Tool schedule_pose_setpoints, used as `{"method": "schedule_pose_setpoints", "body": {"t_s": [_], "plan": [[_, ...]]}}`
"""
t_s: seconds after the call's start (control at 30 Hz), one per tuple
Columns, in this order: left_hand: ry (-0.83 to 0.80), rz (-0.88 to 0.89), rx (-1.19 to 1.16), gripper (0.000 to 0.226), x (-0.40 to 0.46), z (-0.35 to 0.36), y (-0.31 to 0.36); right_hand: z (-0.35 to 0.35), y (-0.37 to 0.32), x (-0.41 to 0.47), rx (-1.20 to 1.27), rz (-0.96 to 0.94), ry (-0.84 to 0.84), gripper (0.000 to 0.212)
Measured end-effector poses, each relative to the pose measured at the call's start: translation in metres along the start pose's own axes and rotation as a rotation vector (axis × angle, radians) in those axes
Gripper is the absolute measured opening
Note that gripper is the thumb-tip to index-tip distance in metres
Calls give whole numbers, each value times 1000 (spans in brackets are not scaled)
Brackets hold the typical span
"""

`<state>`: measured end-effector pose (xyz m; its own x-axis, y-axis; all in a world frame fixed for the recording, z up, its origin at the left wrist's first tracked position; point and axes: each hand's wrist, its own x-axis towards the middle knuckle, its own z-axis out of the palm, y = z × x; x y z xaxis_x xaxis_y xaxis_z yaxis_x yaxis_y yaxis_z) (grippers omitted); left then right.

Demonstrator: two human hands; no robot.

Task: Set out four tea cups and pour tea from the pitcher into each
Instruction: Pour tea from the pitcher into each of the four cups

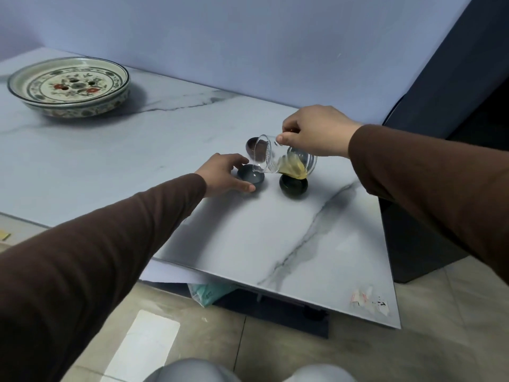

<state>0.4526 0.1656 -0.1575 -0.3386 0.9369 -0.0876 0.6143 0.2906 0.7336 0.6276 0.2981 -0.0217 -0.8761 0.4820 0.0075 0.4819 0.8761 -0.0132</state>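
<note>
My right hand (pixel 316 130) grips a clear glass pitcher (pixel 283 158) by its handle and tips it leftward, spout down over a grey-blue tea cup (pixel 251 176). Yellow tea pools in the pitcher's lower side. My left hand (pixel 224 175) curls around the left side of that grey-blue cup, fingers touching its wall. A dark green cup (pixel 293 186) stands just right of it, under the pitcher's body. A brown cup (pixel 252 148) sits behind, partly hidden by the pitcher's rim. Only three cups show.
The cups stand on a white marble-patterned table (pixel 275 238) whose near corner juts toward me. A painted ceramic tea tray (pixel 70 86) sits far left. A dark cabinet (pixel 454 78) rises at the right; tiled floor and my knees lie below.
</note>
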Motion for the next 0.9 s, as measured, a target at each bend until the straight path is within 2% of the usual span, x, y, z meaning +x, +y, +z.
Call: {"method": "schedule_pose_setpoints", "body": {"t_s": [0.2,0.53,0.9], "plan": [[19,9,-37,58,1,3,-1,-4,-12,2,-127,-65,17,37],[25,-3,-1,56,2,2,2,-16,-26,7,-240,-105,2,44],[9,-15,40,59,3,0,5,-26,-26,11,-283,-138,16,39]]}}
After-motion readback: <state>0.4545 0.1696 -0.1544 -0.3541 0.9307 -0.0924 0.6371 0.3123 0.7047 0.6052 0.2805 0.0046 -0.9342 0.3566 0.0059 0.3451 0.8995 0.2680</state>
